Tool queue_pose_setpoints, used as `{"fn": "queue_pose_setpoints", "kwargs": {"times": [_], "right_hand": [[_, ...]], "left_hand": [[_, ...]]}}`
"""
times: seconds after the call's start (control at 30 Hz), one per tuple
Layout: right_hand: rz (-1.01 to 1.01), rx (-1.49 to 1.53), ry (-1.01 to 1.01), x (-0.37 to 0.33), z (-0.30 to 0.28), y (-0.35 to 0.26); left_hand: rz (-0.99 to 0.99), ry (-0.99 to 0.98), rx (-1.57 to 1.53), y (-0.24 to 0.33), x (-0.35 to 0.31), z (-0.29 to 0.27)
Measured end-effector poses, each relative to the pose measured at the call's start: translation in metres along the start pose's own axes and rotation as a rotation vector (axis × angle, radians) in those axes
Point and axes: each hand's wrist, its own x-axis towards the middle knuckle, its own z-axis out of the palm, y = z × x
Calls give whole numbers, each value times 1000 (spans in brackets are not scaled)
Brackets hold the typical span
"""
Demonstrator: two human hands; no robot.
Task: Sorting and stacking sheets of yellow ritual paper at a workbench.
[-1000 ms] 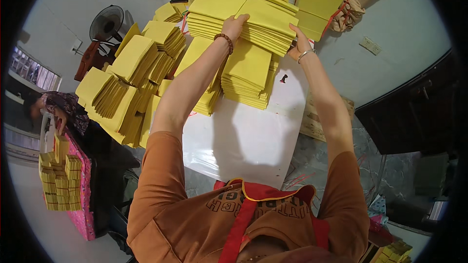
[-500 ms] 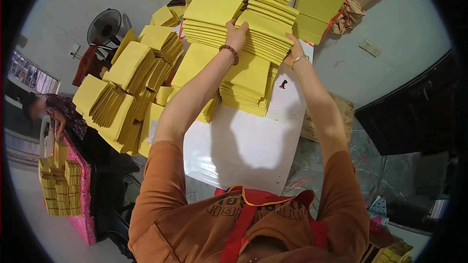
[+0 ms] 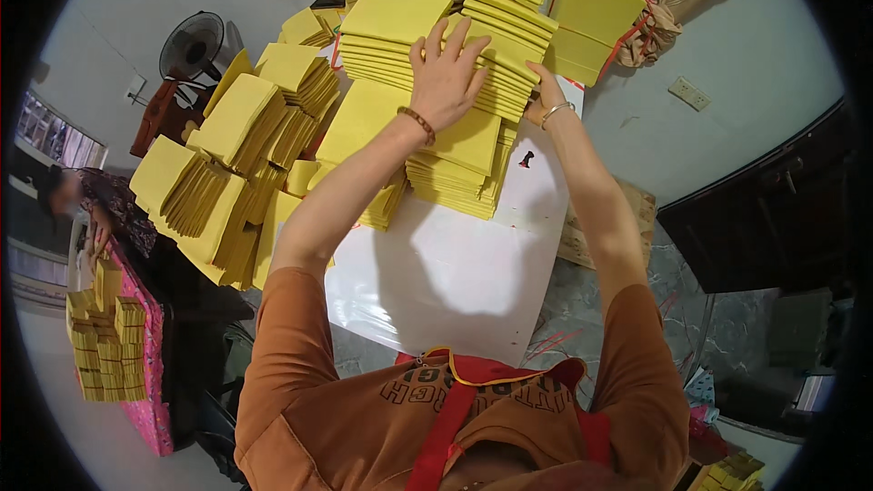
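A stack of yellow folded paper pieces (image 3: 502,53) lies at the far end of the white table, on top of other yellow paper. My left hand (image 3: 449,73) rests on this stack's top near its left side, fingers spread. At the stack's right edge is my right hand (image 3: 545,98), thumb near the upper edge and the other fingers partly hidden, gripping that side. A neighbouring yellow paper stack (image 3: 396,14) touches it on the left. Nearer to me, more yellow stacks (image 3: 452,177) lie beneath and in front of my hands.
Several yellow stacks (image 3: 238,123) lean along the left side. A tall yellow bundle with red strapping (image 3: 593,18) stands far right. A small black object (image 3: 526,159) lies on the white tabletop (image 3: 436,273). Another person (image 3: 100,209) works at a pink-covered table (image 3: 150,355).
My left hand has gone from gripping the stack's left edge to lying spread on its top, slightly right. My right hand stays at the right edge.
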Motion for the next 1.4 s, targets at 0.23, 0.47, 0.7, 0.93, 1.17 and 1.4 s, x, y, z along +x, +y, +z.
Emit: {"fn": "queue_pose_setpoints", "kwargs": {"times": [0.23, 0.47, 0.7, 0.93, 1.17, 1.4], "right_hand": [[47, -58, -23, -1, -6, 8], [54, -38, -15, -1, -10, -2], [-41, -6, 66, -2, -23, -1], [-83, -57, 69, -61, -68, 35], [124, 152, 337, -123, -165, 146], [151, 135, 322, -178, -187, 196]], "left_hand": [[17, -198, 130, -28, -22, 32], [-36, -284, 137, -27, -3, 31], [-5, -142, 86, -31, 7, 33], [-36, -107, -56, 12, -24, -37], [-57, -263, -499, 72, -170, -71], [-394, -435, -655, 114, -286, -78]]}}
